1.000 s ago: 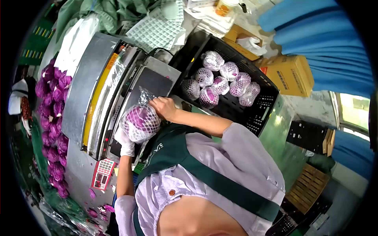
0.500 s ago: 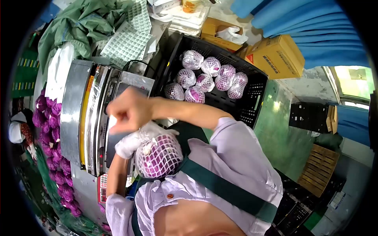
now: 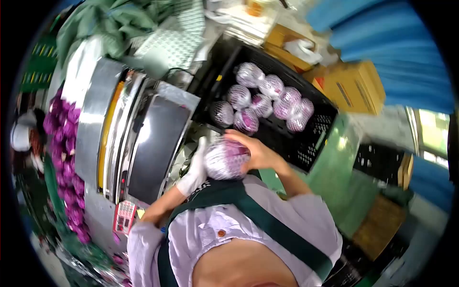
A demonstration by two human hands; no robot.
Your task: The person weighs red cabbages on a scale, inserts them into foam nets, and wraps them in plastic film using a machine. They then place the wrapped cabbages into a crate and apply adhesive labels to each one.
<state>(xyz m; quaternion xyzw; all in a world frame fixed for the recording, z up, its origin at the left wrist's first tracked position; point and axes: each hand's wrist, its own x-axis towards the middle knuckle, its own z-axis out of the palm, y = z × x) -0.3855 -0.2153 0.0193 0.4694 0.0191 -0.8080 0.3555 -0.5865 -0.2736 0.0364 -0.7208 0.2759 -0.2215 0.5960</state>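
Observation:
A purple cabbage in white foam netting (image 3: pixel 225 159) is held between both hands in front of the dark green apron. My left hand (image 3: pixel 196 165), in a white glove, presses against its left side. My right hand (image 3: pixel 256 152), bare, wraps round its upper right side. Just beyond them is a black crate (image 3: pixel 306 160) with several netted purple cabbages (image 3: pixel 262 105) grouped inside, mostly in its left and middle part.
A metal wrapping machine (image 3: pixel 158 143) stands at the left, with a red and white control panel (image 3: pixel 125 216) below it. Farther left are piled purple cabbages (image 3: pixel 64 143) and another person in a white cap (image 3: pixel 21 137). Cardboard boxes (image 3: pixel 356 91) are behind the crate.
The netted cabbage has moved away from my chest toward the crate. My right hand came down from above my left forearm onto the cabbage's right side. The view has shifted slightly.

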